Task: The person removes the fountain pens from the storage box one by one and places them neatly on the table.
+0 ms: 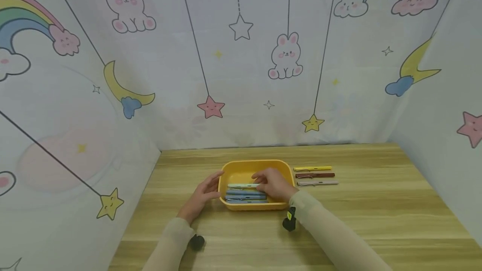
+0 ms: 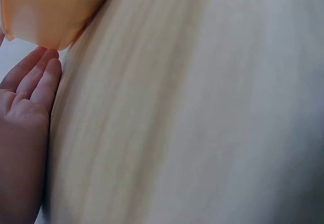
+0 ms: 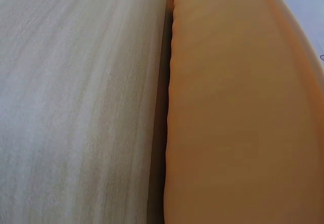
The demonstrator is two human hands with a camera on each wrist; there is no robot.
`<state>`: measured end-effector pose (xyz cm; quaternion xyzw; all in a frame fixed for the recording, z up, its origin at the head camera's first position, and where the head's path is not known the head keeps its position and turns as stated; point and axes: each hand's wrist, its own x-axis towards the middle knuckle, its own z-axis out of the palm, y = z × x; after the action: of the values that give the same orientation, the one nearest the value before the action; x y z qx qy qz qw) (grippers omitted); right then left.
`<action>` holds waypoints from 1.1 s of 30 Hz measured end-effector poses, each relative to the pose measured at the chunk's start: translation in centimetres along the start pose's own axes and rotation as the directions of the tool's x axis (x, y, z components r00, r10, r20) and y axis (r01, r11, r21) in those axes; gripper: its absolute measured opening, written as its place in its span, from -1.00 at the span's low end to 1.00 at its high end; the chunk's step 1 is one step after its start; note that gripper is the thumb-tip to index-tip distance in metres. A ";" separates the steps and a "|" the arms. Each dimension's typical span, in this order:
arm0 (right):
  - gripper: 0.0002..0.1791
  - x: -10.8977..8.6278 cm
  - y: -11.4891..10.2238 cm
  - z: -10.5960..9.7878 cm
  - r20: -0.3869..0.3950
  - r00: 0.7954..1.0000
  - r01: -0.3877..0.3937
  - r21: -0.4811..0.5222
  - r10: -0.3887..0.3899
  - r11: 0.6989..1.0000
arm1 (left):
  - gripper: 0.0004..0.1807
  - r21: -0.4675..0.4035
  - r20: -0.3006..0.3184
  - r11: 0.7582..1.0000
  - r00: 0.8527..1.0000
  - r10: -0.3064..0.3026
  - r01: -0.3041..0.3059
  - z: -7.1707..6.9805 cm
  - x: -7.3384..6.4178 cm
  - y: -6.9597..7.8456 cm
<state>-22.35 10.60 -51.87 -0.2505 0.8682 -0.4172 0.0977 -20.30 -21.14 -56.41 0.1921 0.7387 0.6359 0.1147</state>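
Observation:
A yellow plastic basket (image 1: 254,207) stands on the wooden table, with several blue pens (image 1: 246,198) lying side by side along its near part. Behind them is a pale green pen (image 1: 241,186), its right end pinched by the thumb and fingers of my right hand (image 1: 277,184), which reaches in over the near right rim. My left hand (image 1: 202,198) rests against the basket's left side with fingers extended; the left wrist view shows that hand (image 2: 30,97) beside the basket wall (image 2: 58,11). Only the basket's outer wall (image 3: 243,107) and table appear in the right wrist view.
To the right of the basket lie a yellow pen (image 1: 313,168), a dark red pen (image 1: 315,175) and a pinkish-grey pen (image 1: 318,183), roughly parallel. Patterned white cloth (image 1: 248,133) walls off the table (image 1: 380,204) at the back and both sides.

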 end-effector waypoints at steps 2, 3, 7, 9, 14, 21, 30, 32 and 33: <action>-0.66 0.0 0.0 -0.1 -0.009 1.000 -0.001 0.014 0.001 1.000 | -0.25 -0.006 -0.001 1.000 1.000 -0.002 0.002 0.0 0.1 0.0; -0.66 0.0 -0.1 -0.1 -0.015 1.000 -0.002 0.022 0.003 1.000 | -0.25 -0.006 -0.001 1.000 1.000 -0.003 0.003 -0.1 0.1 0.0; -0.69 -0.1 -0.2 -0.2 -0.043 0.999 0.002 0.033 -0.001 0.999 | -0.25 -0.009 -0.004 1.000 1.000 -0.020 0.020 0.0 0.1 0.0; -0.70 -0.1 -0.2 -0.1 -0.060 0.998 -0.002 0.035 0.004 0.999 | -0.25 -0.005 -0.006 1.000 1.000 -0.025 0.025 0.0 0.0 0.1; -0.69 -0.2 -0.3 -0.1 -0.102 0.995 -0.019 0.044 0.024 0.999 | -0.25 0.007 -0.008 1.000 1.000 -0.013 0.013 0.1 0.0 0.1; -0.71 -0.2 -0.7 -0.3 -0.153 0.987 -0.048 0.078 0.059 0.996 | -0.26 0.006 -0.002 1.000 1.000 -0.001 0.001 0.0 0.1 -0.1; -0.69 -0.1 -0.4 -0.3 -0.203 0.977 -0.042 0.127 0.067 0.991 | -0.25 -0.007 0.001 1.000 1.000 -0.013 0.013 0.0 0.0 -0.1; -0.68 -0.2 -0.5 -0.3 -0.211 0.976 -0.020 0.137 0.049 0.990 | -0.25 -0.009 0.001 1.000 1.000 -0.017 0.017 -0.1 0.0 -0.1; -0.68 -0.2 -0.5 -0.4 -0.212 0.976 -0.010 0.141 0.040 0.990 | -0.25 -0.009 -0.001 1.000 1.000 -0.021 0.021 -0.1 0.0 0.0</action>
<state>-22.11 10.69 -51.21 -0.1858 0.8454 -0.5001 0.0258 -20.35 -21.21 -56.43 0.1834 0.7380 0.6379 0.1219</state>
